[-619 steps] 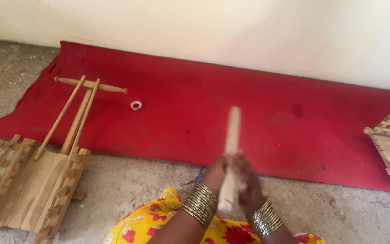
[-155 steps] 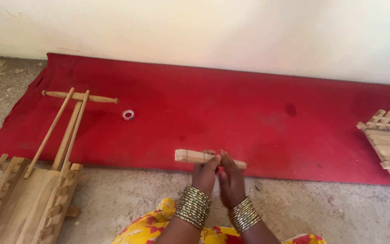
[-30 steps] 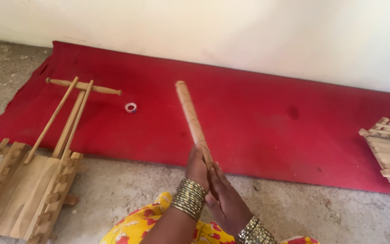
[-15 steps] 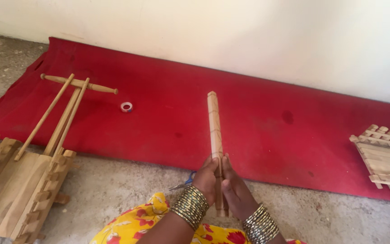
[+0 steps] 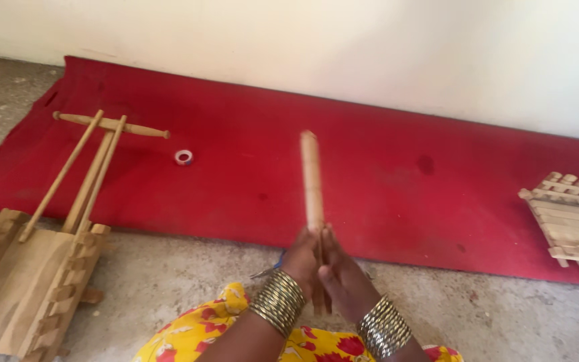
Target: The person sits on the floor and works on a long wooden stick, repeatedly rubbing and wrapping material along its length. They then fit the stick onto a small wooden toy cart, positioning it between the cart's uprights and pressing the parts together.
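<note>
Head view, largest first. Red mat spread along the foot of a pale wall, laid over rough concrete floor. Off the mat's left edge, a notched wooden frame, with long sticks leaning out of it across the mat and crossed by one turned stick. At the far right, a smaller slatted wooden piece, partly cut off by the picture's edge.

Then the wooden rod: held near upright over the mat's near edge, top end free and slightly blurred, lower end sandwiched between both palms. Left hand and right hand pressed flat together around it, fingers stretched along the wood rather than curled (a palm clamp, not a fist), stacked bangles at both wrists, yellow flowered cloth below. Smallest, a little roll of tape lying on the mat, well apart from the hands.

Judged risks: with only flat palms on the bottom end, likely to tip or slide out under uneven pressure, most of the length standing unsupported above. Could topple forward onto the mat, or left toward the sticks. Could also catch on the bangles, so close beneath the grip.
</note>
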Demonstrator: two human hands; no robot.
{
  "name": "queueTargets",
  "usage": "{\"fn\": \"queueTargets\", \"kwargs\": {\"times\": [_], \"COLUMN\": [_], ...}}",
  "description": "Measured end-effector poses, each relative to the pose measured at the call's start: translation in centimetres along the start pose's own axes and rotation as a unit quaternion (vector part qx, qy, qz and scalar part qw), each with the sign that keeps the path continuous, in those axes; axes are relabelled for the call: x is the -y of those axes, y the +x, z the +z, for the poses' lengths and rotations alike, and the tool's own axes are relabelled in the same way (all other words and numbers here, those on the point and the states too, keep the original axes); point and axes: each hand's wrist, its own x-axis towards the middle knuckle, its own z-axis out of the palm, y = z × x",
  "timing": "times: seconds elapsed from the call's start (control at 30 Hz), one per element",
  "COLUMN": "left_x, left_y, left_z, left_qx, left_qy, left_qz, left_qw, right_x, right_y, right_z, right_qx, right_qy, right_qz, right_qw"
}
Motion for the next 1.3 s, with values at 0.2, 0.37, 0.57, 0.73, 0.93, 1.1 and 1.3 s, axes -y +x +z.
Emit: {"fn": "queueTargets", "kwargs": {"times": [0.2,0.37,0.57,0.73,0.93,1.1,1.3], "left_x": [-0.6,-2.3,-0.3,2.8,1.4,-0.4,-0.5], "left_y": [-0.8,1.0,0.4,-1.1,-0.1,1.8,3.0], "left_z": [0.2,-1.8,-0.4,1.6,0.1,-2.4,-3.3], "left_qx": [0.003,-0.039,-0.003,0.142,0.122,0.153,0.110], "left_qy": [0.016,-0.099,0.029,0.104,0.020,-0.163,-0.139], "left_qz": [-0.082,-0.001,-0.066,-0.061,-0.079,-0.066,-0.033], "left_qw": [0.997,0.994,0.997,0.982,0.989,0.973,0.984], "right_x": [-0.7,0.1,-1.7,-2.9,-2.7,-2.5,-2.2], "right_y": [0.3,0.3,0.8,1.1,1.0,0.7,0.6], "right_z": [-0.2,0.1,-0.5,-1.5,-1.1,-0.7,-0.4], "right_qx": [-0.036,0.020,-0.035,-0.123,-0.158,-0.094,-0.060], "right_qy": [-0.003,-0.099,-0.103,-0.092,-0.151,-0.145,-0.098], "right_qz": [-0.037,-0.109,-0.062,-0.075,-0.064,-0.102,-0.123], "right_qw": [0.999,0.989,0.992,0.985,0.974,0.980,0.986]}}
